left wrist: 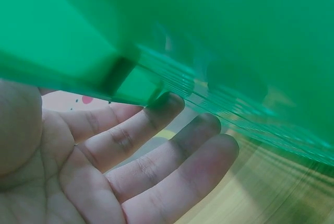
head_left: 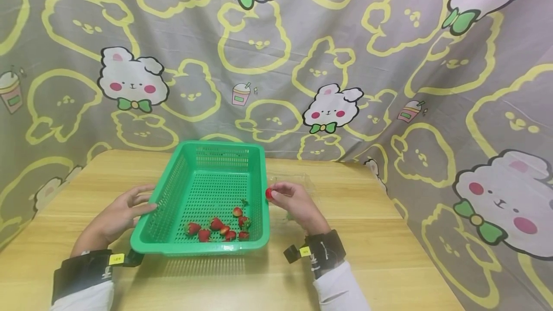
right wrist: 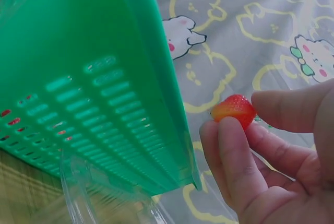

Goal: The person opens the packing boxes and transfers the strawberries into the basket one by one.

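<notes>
A green plastic basket (head_left: 198, 247) with slotted walls stands on the wooden table, several strawberries (head_left: 216, 224) lying near its front right corner. My left hand (head_left: 118, 215) holds the basket's left rim, thumb over the top. In the left wrist view the fingers (left wrist: 195, 166) extend below the rim, against the outside; the thumb tip is hidden there. Just outside the right rim, my right hand (head_left: 298, 205) pinches one strawberry (right wrist: 235, 110) between thumb and fingertips. It is red with a paler yellowish end, and no leaves show on it.
A clear plastic container (right wrist: 86, 198) sits beside the basket's right wall, partly beneath my right hand. The light wooden table (head_left: 354, 234) meets a grey patterned cloth (head_left: 276, 80) at the back and sides. A small green leafy bit (head_left: 244, 202) lies in the basket.
</notes>
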Tool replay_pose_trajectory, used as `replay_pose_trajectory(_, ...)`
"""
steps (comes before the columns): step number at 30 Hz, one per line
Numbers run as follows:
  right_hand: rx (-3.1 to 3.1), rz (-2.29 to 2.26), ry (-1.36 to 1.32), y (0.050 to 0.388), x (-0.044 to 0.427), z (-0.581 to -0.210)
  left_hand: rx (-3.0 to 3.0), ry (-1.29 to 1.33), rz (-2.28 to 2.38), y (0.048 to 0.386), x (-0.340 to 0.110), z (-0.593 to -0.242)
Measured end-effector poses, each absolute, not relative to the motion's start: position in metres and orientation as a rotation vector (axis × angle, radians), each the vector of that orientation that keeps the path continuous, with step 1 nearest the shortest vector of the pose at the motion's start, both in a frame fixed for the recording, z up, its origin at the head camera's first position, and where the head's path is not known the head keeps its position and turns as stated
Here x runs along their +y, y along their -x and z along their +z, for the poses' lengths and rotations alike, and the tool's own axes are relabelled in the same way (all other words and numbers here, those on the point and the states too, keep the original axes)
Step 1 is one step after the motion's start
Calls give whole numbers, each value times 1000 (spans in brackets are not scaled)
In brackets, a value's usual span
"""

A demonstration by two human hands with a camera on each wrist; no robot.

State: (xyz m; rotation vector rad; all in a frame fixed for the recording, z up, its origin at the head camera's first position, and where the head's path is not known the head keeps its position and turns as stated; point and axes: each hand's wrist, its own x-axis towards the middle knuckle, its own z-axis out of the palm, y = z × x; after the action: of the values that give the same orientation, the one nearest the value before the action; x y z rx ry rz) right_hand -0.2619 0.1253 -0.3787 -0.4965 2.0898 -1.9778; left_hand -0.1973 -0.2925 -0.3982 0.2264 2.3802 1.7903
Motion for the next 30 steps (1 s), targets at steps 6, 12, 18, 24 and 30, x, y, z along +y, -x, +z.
replay_pose_trajectory(6,2057,-1985,549,260,122,-377,2405,-234,1784,197,-293,-399)
replay_pose_trajectory(12,2069,-1965,557,260,122,-377,2414,-225,1770,198,-293,-400)
replay_pose_trajectory(18,2097,-1918,529,259,125,-376,2411,-232,1776,198,-292,-398)
replay_pose_trajectory(24,2346,-1794,461,263,133,-378,2407,-226,1775,198,-291,-397)
replay_pose_trajectory(30,2800,-1352,393,270,143,-388,2415,-231,1771,198,-292,-399)
